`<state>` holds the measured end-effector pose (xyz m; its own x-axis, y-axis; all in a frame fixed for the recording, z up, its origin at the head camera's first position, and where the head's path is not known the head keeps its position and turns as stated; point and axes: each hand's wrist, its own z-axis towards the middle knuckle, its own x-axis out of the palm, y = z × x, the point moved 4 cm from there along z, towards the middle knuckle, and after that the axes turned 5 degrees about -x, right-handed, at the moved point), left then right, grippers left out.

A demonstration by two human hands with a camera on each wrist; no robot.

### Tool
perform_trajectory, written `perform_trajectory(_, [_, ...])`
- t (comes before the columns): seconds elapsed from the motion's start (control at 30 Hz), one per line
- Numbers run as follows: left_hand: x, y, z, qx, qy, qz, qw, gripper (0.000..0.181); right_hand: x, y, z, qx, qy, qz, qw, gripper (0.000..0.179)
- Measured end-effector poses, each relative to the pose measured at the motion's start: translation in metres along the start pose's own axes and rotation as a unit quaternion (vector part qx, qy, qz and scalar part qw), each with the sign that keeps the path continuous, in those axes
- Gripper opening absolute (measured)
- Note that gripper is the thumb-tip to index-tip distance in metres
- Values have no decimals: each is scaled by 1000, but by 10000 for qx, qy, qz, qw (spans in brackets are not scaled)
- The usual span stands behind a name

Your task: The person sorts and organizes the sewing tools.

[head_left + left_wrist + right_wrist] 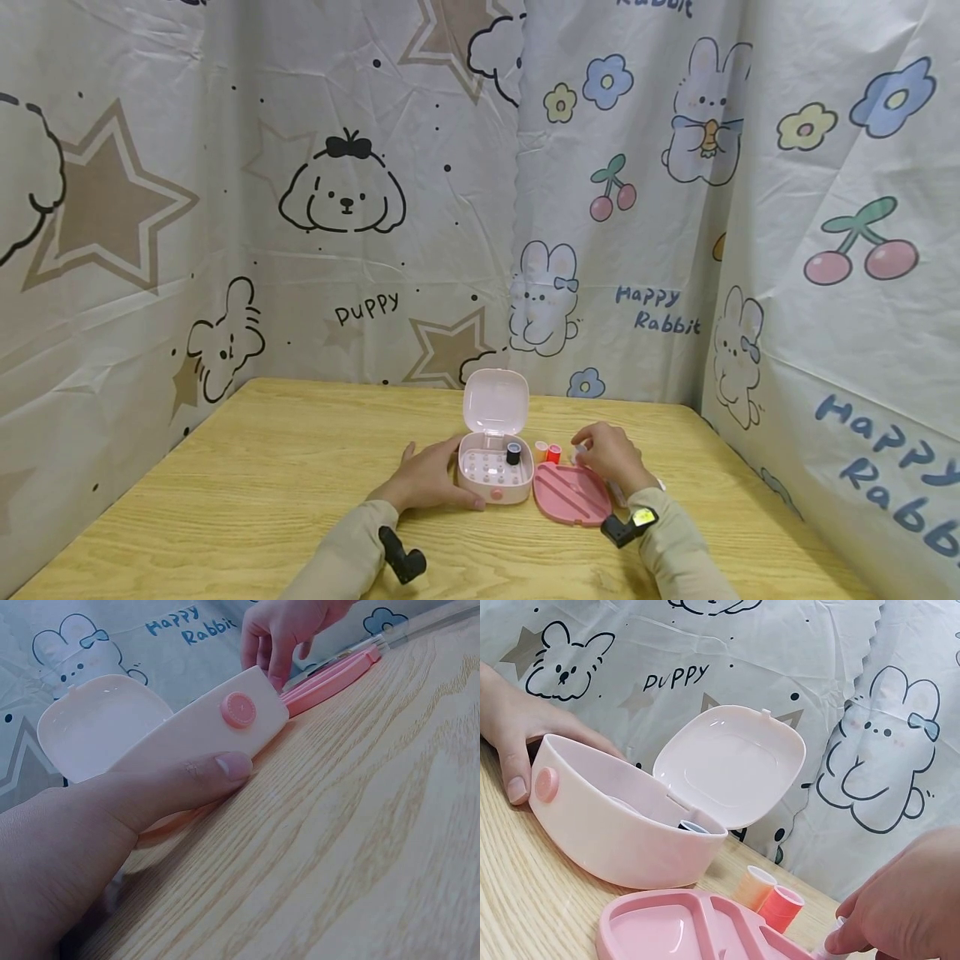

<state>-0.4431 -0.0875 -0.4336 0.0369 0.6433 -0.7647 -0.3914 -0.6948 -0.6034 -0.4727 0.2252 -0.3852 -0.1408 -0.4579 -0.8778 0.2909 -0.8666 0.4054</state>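
A pale pink sewing box (496, 492) stands on the table with its lid (496, 402) tipped back. Inside, rows of short pegs show, and a black thread spool (513, 453) stands at the right. My left hand (423, 477) grips the box's left side; its thumb lies along the front, below the round pink button (238, 710). Beyond a pink compartment tray (572, 495), my right hand (611, 454) pinches a white thread spool (834, 939), partly hidden by the fingers. An orange spool (754, 886) and a red spool (781, 908) stand between the box and that hand.
The pink tray lies flat right beside the box. A slim pale item (618, 494) lies at the tray's right edge, partly covered by the right wrist. Printed curtains (345, 275) hang round the back and sides of the wooden table (300, 450).
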Motion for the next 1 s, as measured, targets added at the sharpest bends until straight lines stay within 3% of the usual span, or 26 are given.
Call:
perform_trajectory(0.57, [0,0,2,11,-12,20,10000,116,-4,1,2,76,-147,52,9998,27])
perform_trajectory(1.0, [-2,-4,-2,20,-2,-69,10000,115,-11,18,4,-77,-275,70,9996,26])
